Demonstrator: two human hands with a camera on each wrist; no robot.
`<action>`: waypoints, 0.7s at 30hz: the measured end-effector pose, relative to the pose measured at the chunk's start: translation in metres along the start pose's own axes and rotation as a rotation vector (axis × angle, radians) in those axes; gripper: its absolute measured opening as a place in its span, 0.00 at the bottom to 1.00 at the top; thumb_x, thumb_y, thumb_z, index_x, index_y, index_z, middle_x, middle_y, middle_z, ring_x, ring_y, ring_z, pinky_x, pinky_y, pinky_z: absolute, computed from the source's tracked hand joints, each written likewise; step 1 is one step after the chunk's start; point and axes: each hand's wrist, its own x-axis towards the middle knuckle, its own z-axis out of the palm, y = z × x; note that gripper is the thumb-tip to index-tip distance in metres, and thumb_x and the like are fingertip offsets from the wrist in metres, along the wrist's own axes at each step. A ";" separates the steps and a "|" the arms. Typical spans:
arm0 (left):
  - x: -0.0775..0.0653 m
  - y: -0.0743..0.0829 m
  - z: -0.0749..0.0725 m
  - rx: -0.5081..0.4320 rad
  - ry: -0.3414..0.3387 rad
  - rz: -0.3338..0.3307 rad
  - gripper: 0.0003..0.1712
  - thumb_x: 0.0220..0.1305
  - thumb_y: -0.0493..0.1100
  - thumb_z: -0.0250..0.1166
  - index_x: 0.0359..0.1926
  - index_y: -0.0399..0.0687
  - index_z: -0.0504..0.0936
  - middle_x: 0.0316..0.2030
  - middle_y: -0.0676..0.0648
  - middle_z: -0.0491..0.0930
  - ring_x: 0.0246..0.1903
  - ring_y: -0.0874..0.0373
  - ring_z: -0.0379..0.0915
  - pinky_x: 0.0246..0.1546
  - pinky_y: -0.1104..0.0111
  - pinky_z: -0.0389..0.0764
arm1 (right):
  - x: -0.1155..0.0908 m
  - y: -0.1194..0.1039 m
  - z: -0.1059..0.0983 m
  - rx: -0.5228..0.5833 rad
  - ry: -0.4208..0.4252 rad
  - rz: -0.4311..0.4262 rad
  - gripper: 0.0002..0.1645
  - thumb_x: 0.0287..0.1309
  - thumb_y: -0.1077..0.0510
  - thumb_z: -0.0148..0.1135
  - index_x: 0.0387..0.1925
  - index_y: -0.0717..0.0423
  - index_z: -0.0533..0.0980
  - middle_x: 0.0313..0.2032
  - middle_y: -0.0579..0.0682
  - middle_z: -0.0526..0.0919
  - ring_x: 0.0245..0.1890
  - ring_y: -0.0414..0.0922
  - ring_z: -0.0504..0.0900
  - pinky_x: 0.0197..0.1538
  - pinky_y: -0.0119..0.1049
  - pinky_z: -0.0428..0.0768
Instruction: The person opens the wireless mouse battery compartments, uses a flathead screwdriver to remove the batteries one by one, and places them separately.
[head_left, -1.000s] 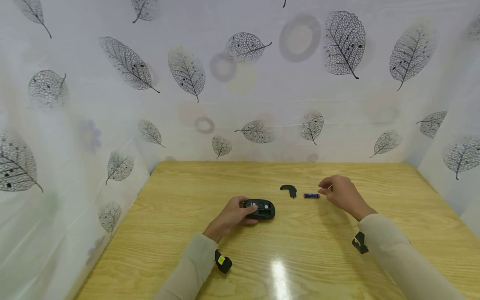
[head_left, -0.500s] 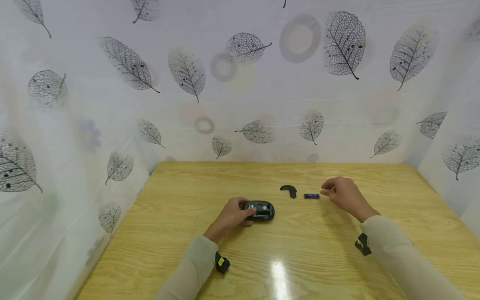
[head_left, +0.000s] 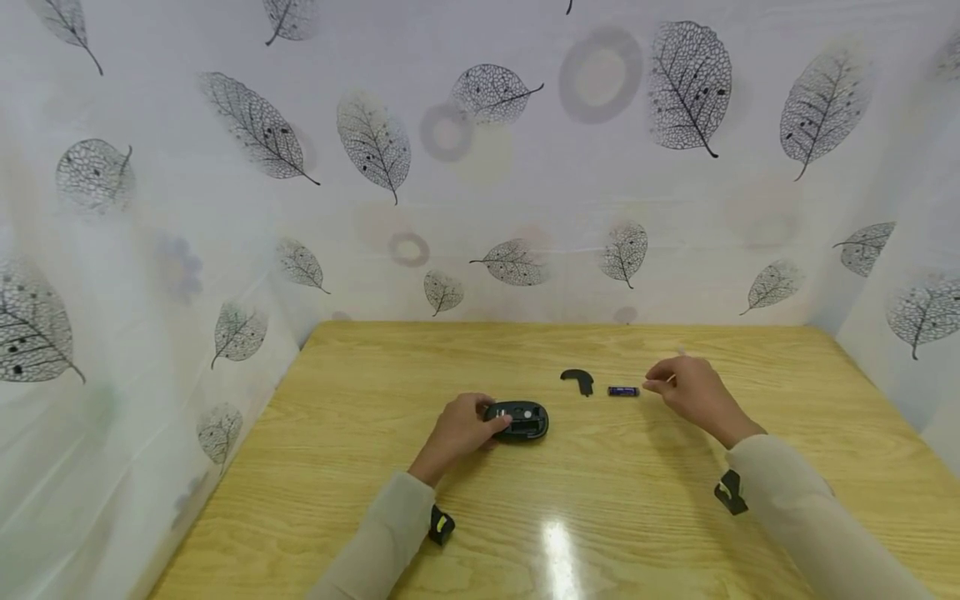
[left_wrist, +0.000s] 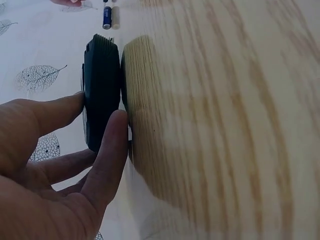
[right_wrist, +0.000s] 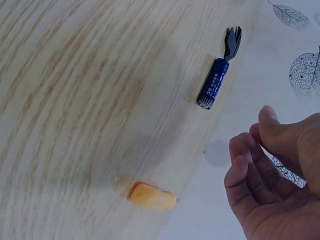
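My left hand grips a dark computer mouse by its left end, underside up, with the battery compartment showing. In the left wrist view the mouse stands a little apart from the table, between the thumb and the fingers. A blue battery lies on the table just left of my right hand. That hand holds nothing; its fingers are loosely bent, the tips apart from the battery. Left of the battery lies a black curved battery cover.
A small orange object lies on the table in the right wrist view; its kind is unclear, and my right hand mostly hides it from the head camera. Leaf-patterned curtains stand along the back and sides of the wooden table.
My right hand has drawn slightly right, away from the battery. The mouse has tilted a little in my left hand. Battery and cover stay where they lay.
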 end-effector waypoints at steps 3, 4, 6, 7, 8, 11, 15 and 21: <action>0.000 0.000 -0.002 0.089 0.022 0.031 0.31 0.66 0.52 0.71 0.62 0.37 0.78 0.55 0.36 0.79 0.39 0.52 0.84 0.50 0.53 0.83 | -0.001 0.000 -0.001 -0.002 -0.005 0.001 0.09 0.64 0.64 0.67 0.40 0.68 0.85 0.36 0.60 0.87 0.33 0.53 0.86 0.35 0.49 0.85; 0.000 0.001 -0.003 0.110 0.027 0.038 0.31 0.66 0.53 0.71 0.61 0.37 0.79 0.53 0.37 0.80 0.42 0.51 0.82 0.51 0.52 0.83 | -0.001 0.000 -0.001 -0.004 -0.007 0.002 0.09 0.64 0.64 0.67 0.40 0.68 0.85 0.36 0.60 0.87 0.33 0.53 0.86 0.35 0.50 0.85; 0.000 0.001 -0.004 0.154 0.036 0.053 0.31 0.66 0.54 0.71 0.60 0.37 0.80 0.51 0.40 0.81 0.46 0.50 0.79 0.52 0.51 0.81 | -0.002 -0.001 -0.002 -0.010 -0.010 0.006 0.09 0.64 0.64 0.67 0.41 0.68 0.84 0.36 0.59 0.87 0.33 0.53 0.85 0.36 0.50 0.85; 0.000 0.002 -0.005 0.161 0.035 0.057 0.30 0.66 0.54 0.70 0.60 0.37 0.80 0.50 0.40 0.81 0.45 0.50 0.78 0.51 0.51 0.82 | -0.002 -0.001 -0.002 -0.014 -0.012 0.008 0.09 0.64 0.64 0.67 0.41 0.68 0.84 0.35 0.59 0.87 0.33 0.54 0.85 0.36 0.51 0.85; 0.001 0.002 -0.005 0.168 0.034 0.059 0.30 0.66 0.54 0.70 0.60 0.37 0.80 0.48 0.41 0.81 0.44 0.51 0.78 0.49 0.52 0.82 | -0.003 -0.001 -0.003 -0.017 -0.012 0.009 0.09 0.64 0.64 0.67 0.41 0.68 0.84 0.35 0.59 0.87 0.33 0.54 0.85 0.36 0.51 0.85; 0.001 0.002 -0.006 0.181 0.031 0.062 0.30 0.67 0.54 0.70 0.60 0.37 0.80 0.45 0.44 0.81 0.39 0.53 0.76 0.45 0.55 0.82 | -0.004 -0.001 -0.005 -0.033 -0.006 0.006 0.09 0.64 0.63 0.68 0.41 0.68 0.84 0.35 0.58 0.87 0.33 0.53 0.85 0.36 0.52 0.85; 0.000 0.001 -0.008 0.205 0.032 0.076 0.31 0.67 0.55 0.70 0.60 0.35 0.80 0.47 0.41 0.82 0.45 0.48 0.79 0.49 0.52 0.82 | -0.006 -0.001 -0.009 -0.055 0.009 -0.004 0.09 0.63 0.63 0.68 0.40 0.66 0.85 0.34 0.56 0.87 0.32 0.52 0.84 0.37 0.52 0.84; -0.006 -0.003 -0.016 0.198 0.055 0.095 0.32 0.67 0.55 0.68 0.62 0.36 0.78 0.52 0.38 0.82 0.51 0.44 0.79 0.51 0.49 0.82 | -0.010 -0.002 -0.018 -0.077 0.037 -0.001 0.09 0.65 0.60 0.67 0.40 0.65 0.85 0.34 0.55 0.87 0.32 0.51 0.83 0.37 0.53 0.83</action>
